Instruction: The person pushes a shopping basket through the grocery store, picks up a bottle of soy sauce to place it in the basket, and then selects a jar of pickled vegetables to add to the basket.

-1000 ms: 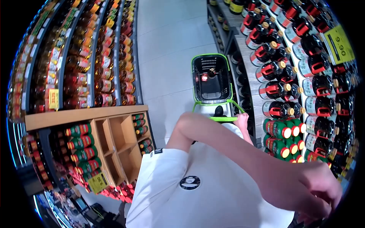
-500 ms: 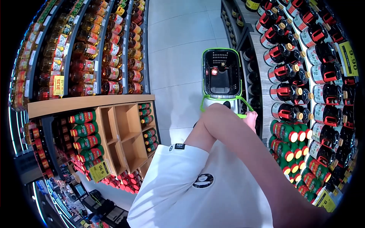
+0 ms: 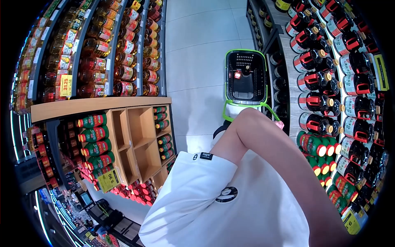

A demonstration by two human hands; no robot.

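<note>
Right hand (image 3: 281,124) at green handle (image 3: 270,111); its finger closure hidden, cannot tell. Black basket (image 3: 247,88) ahead, beside grey shelf (image 3: 289,82). My left fingers out of view. Best: basket steady, left arm (image 3: 267,144) clear.

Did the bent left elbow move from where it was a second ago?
Yes. Judged against the wooden shelf unit, the left elbow has moved right in the view, farther from the unit's top corner.

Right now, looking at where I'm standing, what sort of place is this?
Most likely a supermarket aisle: bottles are lined up in long rows on both sides, a yellow price tag reads 31.25, and a black shopping basket with a green rim is just ahead of you.
</note>
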